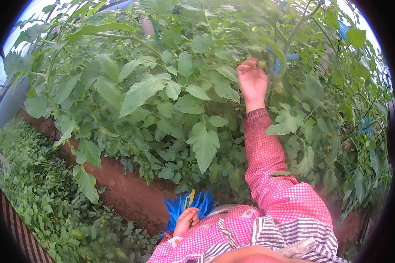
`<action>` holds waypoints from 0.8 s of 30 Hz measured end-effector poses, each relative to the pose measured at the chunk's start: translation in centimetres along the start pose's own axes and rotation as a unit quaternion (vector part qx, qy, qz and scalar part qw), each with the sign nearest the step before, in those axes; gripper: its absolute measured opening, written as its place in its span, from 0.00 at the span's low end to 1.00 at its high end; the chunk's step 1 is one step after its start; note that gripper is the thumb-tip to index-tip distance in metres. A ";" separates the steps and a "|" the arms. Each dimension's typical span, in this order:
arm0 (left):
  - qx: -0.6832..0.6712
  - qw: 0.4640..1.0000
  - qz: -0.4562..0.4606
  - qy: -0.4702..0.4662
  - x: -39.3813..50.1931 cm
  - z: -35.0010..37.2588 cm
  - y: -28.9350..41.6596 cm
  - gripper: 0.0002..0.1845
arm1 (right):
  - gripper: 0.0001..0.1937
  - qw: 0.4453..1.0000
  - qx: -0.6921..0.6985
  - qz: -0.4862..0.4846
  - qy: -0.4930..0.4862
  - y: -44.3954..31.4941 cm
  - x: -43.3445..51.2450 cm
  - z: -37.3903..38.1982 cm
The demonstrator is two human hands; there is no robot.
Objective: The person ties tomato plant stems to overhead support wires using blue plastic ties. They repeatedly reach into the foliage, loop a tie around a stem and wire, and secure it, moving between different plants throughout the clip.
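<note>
My right hand point(252, 77) is raised among the leaves of a tall tomato plant point(202, 144), palm towards me and fingers curled. A small green tomato point(261, 64) sits at its fingertips; whether they grip it or only touch it is unclear. Just right of the tomato, a blue plastic tie point(278, 66) is around a stem. Low at my waist, my left hand point(186, 219) has its fingers curled in. Something small and dark shows in its fold, too small to name. Behind that hand spreads a bundle of blue plastic strips point(174, 210) with a yellow strip point(190, 199) among them.
Dense tomato foliage fills the space ahead and to the right. Another blue tie point(364, 126) hangs at the far right. A bare soil path point(131, 190) runs diagonally past low green plants point(36, 184) at left. Plastic greenhouse sheeting point(8, 102) borders the left side.
</note>
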State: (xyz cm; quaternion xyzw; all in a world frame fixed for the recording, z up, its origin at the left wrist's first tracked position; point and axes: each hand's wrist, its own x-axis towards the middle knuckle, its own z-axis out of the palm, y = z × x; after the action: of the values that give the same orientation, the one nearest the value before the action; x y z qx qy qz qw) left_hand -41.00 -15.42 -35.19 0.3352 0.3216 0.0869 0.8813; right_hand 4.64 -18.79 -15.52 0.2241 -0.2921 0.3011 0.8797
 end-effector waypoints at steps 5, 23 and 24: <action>0.001 1.000 -0.003 0.002 0.0 0.1 -0.1 0.09 | 0.07 1.000 -0.004 0.018 0.013 -0.4 0.0 -0.2; 0.008 1.000 -0.025 -0.012 -0.4 1.1 -0.7 0.09 | 0.05 0.863 -0.392 0.297 0.112 7.9 -16.5 7.0; 0.031 0.999 -0.021 -0.008 -0.5 1.3 -0.7 0.09 | 0.05 0.842 -0.388 0.360 0.109 8.9 -17.9 7.3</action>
State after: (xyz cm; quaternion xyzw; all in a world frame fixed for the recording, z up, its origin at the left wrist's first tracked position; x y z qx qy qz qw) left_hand -40.62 -16.79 -34.67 0.3564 0.3241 0.0560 0.8746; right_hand -15.62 -23.66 -19.83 -0.2904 -0.3471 0.4812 0.7508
